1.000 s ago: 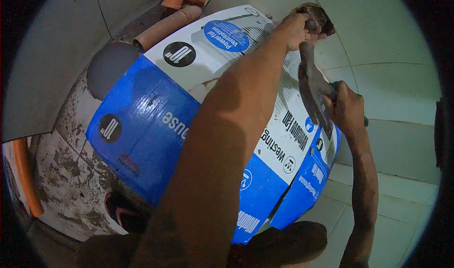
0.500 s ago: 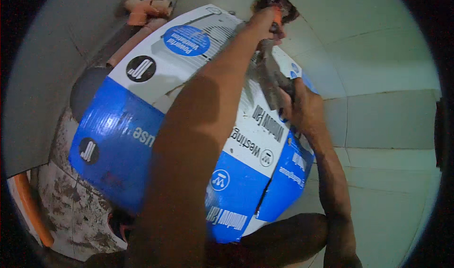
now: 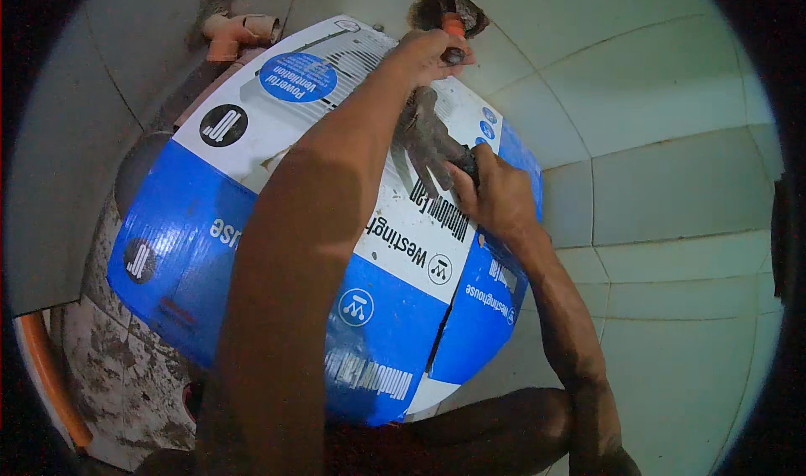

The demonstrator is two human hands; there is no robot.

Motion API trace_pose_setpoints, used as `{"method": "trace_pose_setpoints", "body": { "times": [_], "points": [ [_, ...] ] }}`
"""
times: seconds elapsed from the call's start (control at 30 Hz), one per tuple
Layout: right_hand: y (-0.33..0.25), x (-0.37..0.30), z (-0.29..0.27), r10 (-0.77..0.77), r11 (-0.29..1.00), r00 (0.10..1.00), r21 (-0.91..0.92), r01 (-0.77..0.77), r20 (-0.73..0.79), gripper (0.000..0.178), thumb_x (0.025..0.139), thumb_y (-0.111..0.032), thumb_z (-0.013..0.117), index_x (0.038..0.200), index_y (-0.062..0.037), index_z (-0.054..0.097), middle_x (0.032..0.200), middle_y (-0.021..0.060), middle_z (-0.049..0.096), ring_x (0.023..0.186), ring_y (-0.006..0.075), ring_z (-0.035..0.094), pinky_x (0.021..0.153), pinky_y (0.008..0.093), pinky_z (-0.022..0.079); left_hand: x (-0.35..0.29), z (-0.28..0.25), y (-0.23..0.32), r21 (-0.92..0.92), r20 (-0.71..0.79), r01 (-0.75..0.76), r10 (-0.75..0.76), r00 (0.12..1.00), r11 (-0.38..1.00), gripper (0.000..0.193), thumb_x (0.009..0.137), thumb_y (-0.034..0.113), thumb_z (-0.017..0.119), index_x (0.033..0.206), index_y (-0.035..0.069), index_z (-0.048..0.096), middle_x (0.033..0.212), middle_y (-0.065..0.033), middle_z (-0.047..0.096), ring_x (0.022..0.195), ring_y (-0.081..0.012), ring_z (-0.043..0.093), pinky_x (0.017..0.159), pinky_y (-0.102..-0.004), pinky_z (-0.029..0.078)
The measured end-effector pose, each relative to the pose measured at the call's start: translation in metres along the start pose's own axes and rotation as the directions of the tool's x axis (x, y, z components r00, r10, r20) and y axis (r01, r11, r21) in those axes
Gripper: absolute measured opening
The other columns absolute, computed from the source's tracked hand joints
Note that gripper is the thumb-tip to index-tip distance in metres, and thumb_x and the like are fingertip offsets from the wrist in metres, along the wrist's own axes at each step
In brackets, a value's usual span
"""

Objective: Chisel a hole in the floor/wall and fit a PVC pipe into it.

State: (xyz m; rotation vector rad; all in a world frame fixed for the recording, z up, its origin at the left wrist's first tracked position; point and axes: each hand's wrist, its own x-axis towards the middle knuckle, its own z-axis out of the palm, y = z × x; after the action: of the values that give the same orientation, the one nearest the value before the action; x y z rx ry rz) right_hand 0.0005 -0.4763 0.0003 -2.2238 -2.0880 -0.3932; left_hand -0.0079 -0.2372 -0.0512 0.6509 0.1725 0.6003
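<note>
1. The landmark is a blue-and-white cardboard box (image 3: 395, 283), lying beneath both forearms, with a bent leg (image 3: 504, 434) at its near side.
2. The left hand (image 3: 426, 56) is over the box's far end. Its grip is closed around what looks like a chisel (image 3: 453, 55), blunt end showing, likely held this way to leave that end bare and the tool steady.
3. Just beyond the box's far end, a rough hole (image 3: 431, 10) opens in the tiled wall (image 3: 655, 190). An orange section (image 3: 453, 27) shows between hole and fingers; whether it belongs to the chisel, I cannot tell.
4. The right hand (image 3: 502, 192) is above the box's right side, its grip wrapped around the dark handle of a hammer (image 3: 428, 136). The head lies across the box's white panel, one end near the chisel, probably to keep the two in line.
5. The hammer's head is dull grey and worn-looking, seemingly forked at its nearer end; the chisel's visible end is dark and rounded.
6. A salmon-coloured pipe fitting (image 3: 227, 39) sits past the box's far left corner, apart from both hands.
</note>
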Motion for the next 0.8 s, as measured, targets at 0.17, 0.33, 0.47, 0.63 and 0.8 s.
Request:
{"method": "trace_pose_setpoints", "body": {
  "times": [0.17, 0.33, 0.47, 0.63, 0.8],
  "points": [
    [0.02, -0.01, -0.016, -0.008, 1.0, 1.0, -0.008, 0.008, 0.009, 0.039, 0.086, -0.038, 0.064, 0.082, -0.0019, 0.049, 0.069, 0.0199, 0.06, 0.057, 0.0367, 0.061, 0.051, 0.0439, 0.047, -0.011, 0.002, -0.007, -0.068, 0.027, -0.012, 0.013, 1.0, 0.998, 0.036, 0.08, 0.008, 0.067, 0.111, 0.001, 0.051, 0.106, -0.0156, 0.06, 0.098, -0.0294, 0.063, 0.082, -0.0369, 0.052],
    [0.028, -0.018, -0.024, 0.002, 1.0, 1.0, -0.028, -0.003, -0.031, 0.035, 0.083, -0.031, 0.068, 0.081, -0.0016, 0.049, 0.066, 0.0191, 0.06, 0.056, 0.0356, 0.061, 0.05, 0.0426, 0.047, -0.016, 0.005, -0.01, -0.113, 0.059, -0.002, 0.009, 0.998, 0.994, 0.035, 0.08, 0.008, 0.067, 0.11, 0.0, 0.051, 0.104, -0.0155, 0.059, 0.097, -0.0316, 0.063, 0.086, -0.0392, 0.052],
    [0.019, -0.013, -0.01, -0.02, 0.999, 0.998, -0.044, 0.017, -0.067, 0.037, 0.083, -0.032, 0.069, 0.081, -0.0015, 0.049, 0.063, 0.0176, 0.059, 0.054, 0.0344, 0.06, 0.049, 0.0418, 0.046, -0.015, -0.01, -0.007, -0.158, 0.015, -0.001, 0.004, 1.0, 0.987, 0.036, 0.079, 0.008, 0.068, 0.109, 0.0, 0.05, 0.104, -0.0154, 0.059, 0.097, -0.0331, 0.063, 0.086, -0.0402, 0.052],
    [-0.001, -0.005, 0.004, -0.003, 1.0, 1.0, -0.026, 0.003, -0.016, 0.037, 0.082, -0.033, 0.07, 0.081, -0.0023, 0.05, 0.061, 0.0162, 0.058, 0.052, 0.0339, 0.059, 0.048, 0.0416, 0.046, -0.02, -0.026, -0.005, -0.062, 0.031, 0.003, -0.001, 1.0, 0.998, 0.03, 0.078, 0.007, 0.067, 0.104, 0.0, 0.054, 0.098, -0.014, 0.061, 0.095, -0.0299, 0.064, 0.085, -0.0409, 0.053],
    [-0.026, -0.003, 0.023, 0.035, 0.999, 0.999, -0.025, -0.034, 0.024, 0.037, 0.082, -0.034, 0.07, 0.082, -0.0024, 0.051, 0.062, 0.0173, 0.059, 0.053, 0.0335, 0.06, 0.049, 0.0416, 0.047, -0.031, -0.045, 0.0, -0.015, 0.025, -0.04, 0.04, 0.999, 0.999, 0.025, 0.078, 0.006, 0.067, 0.1, 0.0, 0.058, 0.091, -0.0125, 0.063, 0.09, -0.0259, 0.065, 0.083, -0.0404, 0.053]
  ]
}}
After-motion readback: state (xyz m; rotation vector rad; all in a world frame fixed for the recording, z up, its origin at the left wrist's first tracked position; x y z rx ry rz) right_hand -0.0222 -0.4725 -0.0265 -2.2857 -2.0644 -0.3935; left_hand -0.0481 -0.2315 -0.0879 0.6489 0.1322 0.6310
